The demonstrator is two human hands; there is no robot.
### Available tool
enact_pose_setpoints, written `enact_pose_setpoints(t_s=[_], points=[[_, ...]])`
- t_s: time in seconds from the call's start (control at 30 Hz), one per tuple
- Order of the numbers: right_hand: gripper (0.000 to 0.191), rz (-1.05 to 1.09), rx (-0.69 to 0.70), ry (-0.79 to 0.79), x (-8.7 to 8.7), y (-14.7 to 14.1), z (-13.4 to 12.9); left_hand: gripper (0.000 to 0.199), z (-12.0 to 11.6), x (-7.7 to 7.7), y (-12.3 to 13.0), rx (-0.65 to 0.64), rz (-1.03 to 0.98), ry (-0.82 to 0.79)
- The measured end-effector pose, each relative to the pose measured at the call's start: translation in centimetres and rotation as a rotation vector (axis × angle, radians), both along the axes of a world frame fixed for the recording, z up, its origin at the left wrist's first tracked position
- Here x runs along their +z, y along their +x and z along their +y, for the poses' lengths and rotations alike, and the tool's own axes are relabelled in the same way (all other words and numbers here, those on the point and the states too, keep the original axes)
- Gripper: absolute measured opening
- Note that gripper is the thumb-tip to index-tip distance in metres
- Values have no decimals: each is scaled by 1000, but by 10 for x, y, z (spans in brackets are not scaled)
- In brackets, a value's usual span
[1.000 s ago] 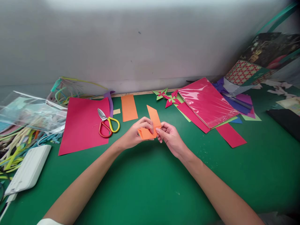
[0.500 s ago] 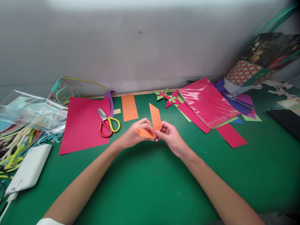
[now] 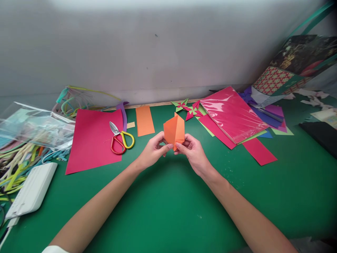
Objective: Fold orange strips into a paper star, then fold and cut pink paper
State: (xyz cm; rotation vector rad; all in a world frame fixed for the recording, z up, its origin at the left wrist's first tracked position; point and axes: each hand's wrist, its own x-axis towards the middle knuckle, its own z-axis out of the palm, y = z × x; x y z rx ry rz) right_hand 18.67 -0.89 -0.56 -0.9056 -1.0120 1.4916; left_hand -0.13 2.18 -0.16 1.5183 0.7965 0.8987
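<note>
A folded orange paper (image 3: 174,130) is held up over the green table (image 3: 173,200), its upper part upright with a crease down the middle. My left hand (image 3: 155,149) pinches its lower left edge between thumb and fingers. On the lower right, my right hand (image 3: 191,150) grips the same paper, thumb in front. Behind and to the left, a flat orange strip (image 3: 145,121) lies on the table. Scissors (image 3: 121,138) with one red and one yellow handle rest partly on a large red sheet (image 3: 92,140).
Red-and-green folded paper stars (image 3: 193,110) lie near the wall. Right of them are a plastic-wrapped red paper pack (image 3: 234,114), a red strip (image 3: 260,151) and a black item (image 3: 318,138). At left are pipe cleaners (image 3: 19,165) and a white device (image 3: 33,189).
The orange paper has been turned and its two parts brought together into an upright, wider shape. My left hand has shifted its grip to the paper's lower left edge.
</note>
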Motion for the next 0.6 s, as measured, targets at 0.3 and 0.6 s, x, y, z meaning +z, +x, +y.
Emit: enact_pose_setpoints(t_s=[0.3,0.6], points=[[32,-21,-36,-1,-3,-1,0,26,-10,2,12,86,-48,-67],[32,-38,-85,16,-9,-7,-1,27,-18,-2,24,234,-136,-142]])
